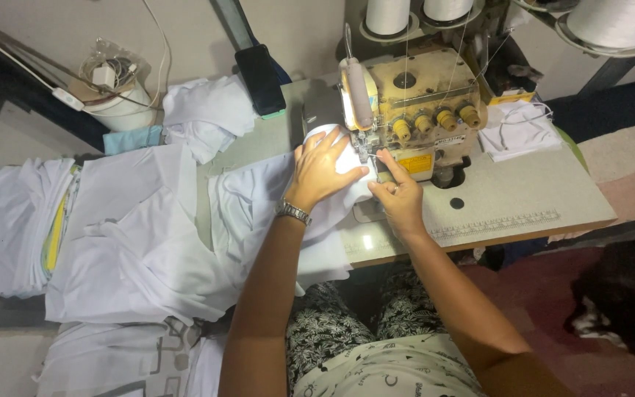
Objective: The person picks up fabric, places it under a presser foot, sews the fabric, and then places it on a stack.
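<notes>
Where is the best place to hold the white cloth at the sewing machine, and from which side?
Probably flat from above, on the white cloth left of the needle, where the left hand presses. It lies spread on the table, and the sewing machine blocks the far side.

A pale worktop carries a yellowed sewing machine. White cloth spreads left of the machine and runs under its needle; a small white bundle lies just right of it. A dark phone rests behind the cloth, left of the machine.
</notes>
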